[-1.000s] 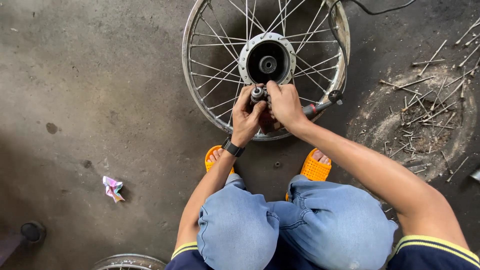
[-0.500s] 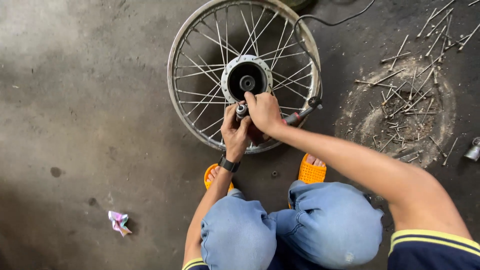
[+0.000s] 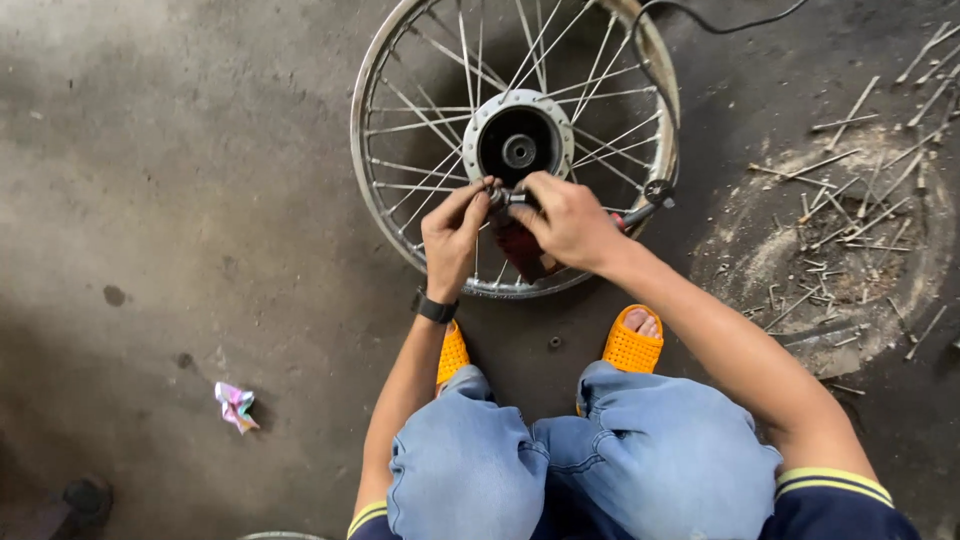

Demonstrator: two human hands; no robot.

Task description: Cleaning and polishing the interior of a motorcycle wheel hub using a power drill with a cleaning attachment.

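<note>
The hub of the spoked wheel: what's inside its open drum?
Inside the hub a dark round cavity shows, with a small metal axle end at its centre. The left hand and right hand cover the spokes just below.

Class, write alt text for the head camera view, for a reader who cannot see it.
Seen from above, a squatting person's left hand and right hand together grip a small metal part over a spoked wheel lying flat on a stained concrete floor. Loose spokes lie scattered to the right, and a crumpled wrapper lies to the left.
</note>
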